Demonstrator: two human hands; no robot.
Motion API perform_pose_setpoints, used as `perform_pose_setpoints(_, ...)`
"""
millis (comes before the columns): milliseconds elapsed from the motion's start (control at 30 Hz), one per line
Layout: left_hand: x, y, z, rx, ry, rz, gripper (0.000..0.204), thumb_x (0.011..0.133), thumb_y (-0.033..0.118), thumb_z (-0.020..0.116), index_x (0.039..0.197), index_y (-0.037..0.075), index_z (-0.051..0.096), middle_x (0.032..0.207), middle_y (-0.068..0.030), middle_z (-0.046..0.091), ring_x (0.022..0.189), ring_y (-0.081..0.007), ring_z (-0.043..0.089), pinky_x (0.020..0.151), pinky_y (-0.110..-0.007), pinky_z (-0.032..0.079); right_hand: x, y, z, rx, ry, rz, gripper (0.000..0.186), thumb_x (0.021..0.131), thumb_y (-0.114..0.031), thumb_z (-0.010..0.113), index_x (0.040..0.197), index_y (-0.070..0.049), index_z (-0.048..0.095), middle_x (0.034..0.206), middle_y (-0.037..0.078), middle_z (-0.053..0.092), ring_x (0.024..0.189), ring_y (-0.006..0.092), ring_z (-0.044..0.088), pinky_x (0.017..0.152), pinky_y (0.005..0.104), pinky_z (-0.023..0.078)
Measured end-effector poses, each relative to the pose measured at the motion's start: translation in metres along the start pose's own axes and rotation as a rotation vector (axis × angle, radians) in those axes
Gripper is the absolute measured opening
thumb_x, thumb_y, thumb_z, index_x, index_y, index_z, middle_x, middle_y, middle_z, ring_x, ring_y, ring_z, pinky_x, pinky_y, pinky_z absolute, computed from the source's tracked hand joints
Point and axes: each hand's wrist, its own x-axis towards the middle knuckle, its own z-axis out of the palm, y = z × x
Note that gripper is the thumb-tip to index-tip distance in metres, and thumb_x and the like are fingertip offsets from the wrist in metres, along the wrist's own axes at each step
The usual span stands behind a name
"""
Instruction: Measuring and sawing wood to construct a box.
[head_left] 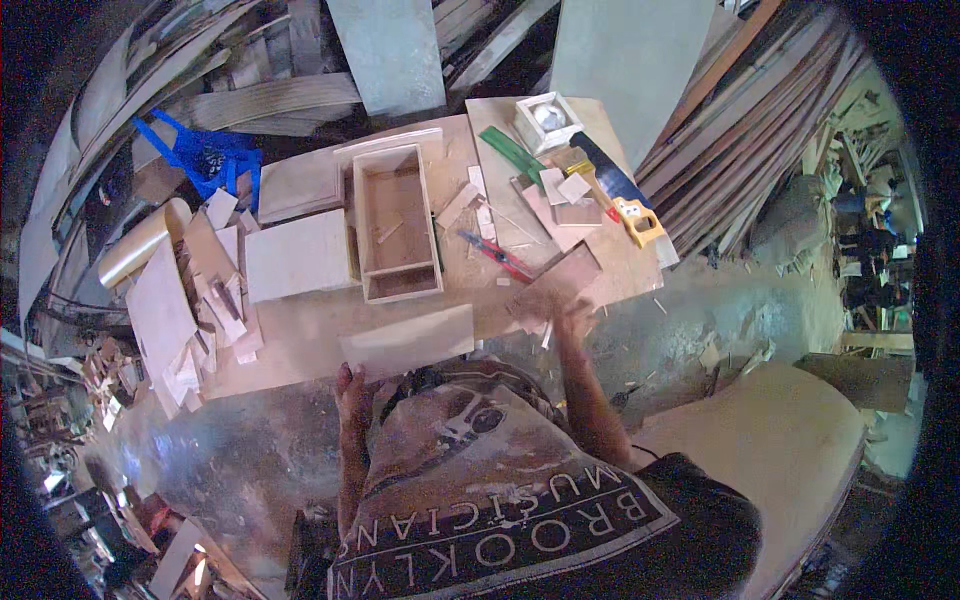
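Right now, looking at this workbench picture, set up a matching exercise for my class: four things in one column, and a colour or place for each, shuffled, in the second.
Column one:
1. Handsaw handle
2. Bag
3. Open wooden box
4. Flat wooden panel

Column two:
A. Blue, at the bench's far left
B. At the near edge, held by the left hand
C. Yellow, at the bench's right side
D. Middle of the bench, open side up

Pairs: 1-C, 2-A, 3-D, 4-B
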Motion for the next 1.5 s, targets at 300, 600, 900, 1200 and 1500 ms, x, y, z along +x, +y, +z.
perform_pose_setpoints(300,0.032,0.011,0.029,0.141,-0.330,0.226,0.038,0.093,0.017,0.056,0.128,0.004,0.049,0.130,-0.0144,0.049,0.113,-0.0288,0.054,0.083,-0.043,0.056,0.013,0.134,0.117,0.830,-0.015,0.350,0.066,0.078,-0.026,0.078,0.125,-0.005,0.037,0.095,0.011,0.061,0.081,0.0246,0.063,0.069,0.0428,0.053)
perform_pose_setpoints(600,0.034,-0.017,-0.024,-0.034,-0.159,0.249,0.038,0.092,0.019,0.059,0.124,0.001,0.052,0.118,-0.0090,0.056,0.109,-0.0240,0.056,0.082,-0.038,0.055,-0.038,0.068,-0.039,1.436,-0.595,0.299,0.026,0.090,-0.025,0.062,0.104,-0.002,0.063,0.095,0.005,0.063,0.084,0.0164,0.059,0.065,0.0318,0.048)
perform_pose_setpoints(900,0.020,0.026,-0.029,-0.326,-0.193,-0.037,0.030,0.096,0.020,0.054,0.117,-0.002,0.054,0.108,-0.0104,0.062,0.092,-0.0187,0.063,0.072,-0.034,0.057,-0.101,0.096,-0.068,1.064,-0.531,-0.028,0.042,0.092,-0.027,0.059,0.124,0.000,0.053,0.112,0.008,0.061,0.094,0.0212,0.058,0.081,0.0370,0.047)
perform_pose_setpoints(1200,-0.008,0.025,-0.095,-0.150,-0.248,0.162,0.029,0.091,0.012,0.059,0.118,0.002,0.055,0.108,-0.0100,0.062,0.094,-0.0223,0.063,0.075,-0.037,0.057,-0.136,-0.074,-0.186,1.162,-0.615,-0.274,0.045,0.091,-0.023,0.061,0.127,0.000,0.048,0.104,0.009,0.060,0.088,0.0179,0.055,0.075,0.0314,0.045)
perform_pose_setpoints(1500,-0.062,0.025,-0.170,-0.705,0.307,0.051,0.019,0.095,0.017,0.057,0.108,0.003,0.058,0.098,-0.0048,0.063,0.086,-0.0188,0.063,0.071,-0.037,0.055,-0.191,-0.436,-0.103,0.888,-0.637,-1.106,0.044,0.087,0.001,0.051,0.131,0.002,0.046,0.117,0.019,0.060,0.105,0.0234,0.059,0.088,0.0327,0.048)
